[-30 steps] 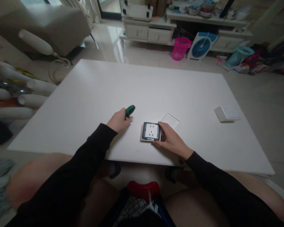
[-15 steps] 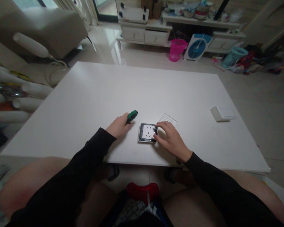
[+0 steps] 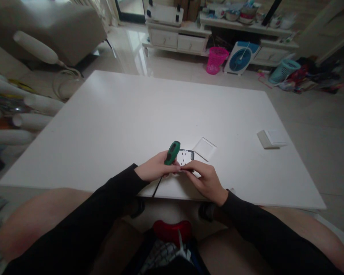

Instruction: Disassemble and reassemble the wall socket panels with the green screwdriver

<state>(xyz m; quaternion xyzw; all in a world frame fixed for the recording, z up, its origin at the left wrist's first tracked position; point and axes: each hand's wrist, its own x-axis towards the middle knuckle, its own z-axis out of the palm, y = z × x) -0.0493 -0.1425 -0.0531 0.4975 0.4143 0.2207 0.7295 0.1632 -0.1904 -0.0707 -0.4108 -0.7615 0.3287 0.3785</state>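
A screwdriver (image 3: 172,152) with a green and black handle is gripped in my left hand (image 3: 153,167); its dark shaft slants down toward the table's front edge. Partly covered by my hands lies a wall socket (image 3: 184,156), white with a dark border. My right hand (image 3: 208,180) has its thumb and fingers pinched at the socket's near edge, where they meet my left fingertips. Whatever is between those fingers is too small or hidden to make out. Just behind my right hand a white square frame (image 3: 205,149) rests on the tabletop.
The white table (image 3: 126,110) spreads out in front of me. Toward its right side are stacked white and beige pieces (image 3: 271,138). Beyond it on the floor stand a pink basket (image 3: 216,61) and a blue and white fan (image 3: 241,58). White padded bars (image 3: 36,121) sit off the left edge.
My left hand has moved right with the screwdriver, up to the socket, and the shaft now shows. My right fingers have slid from the socket's right side to its near edge.
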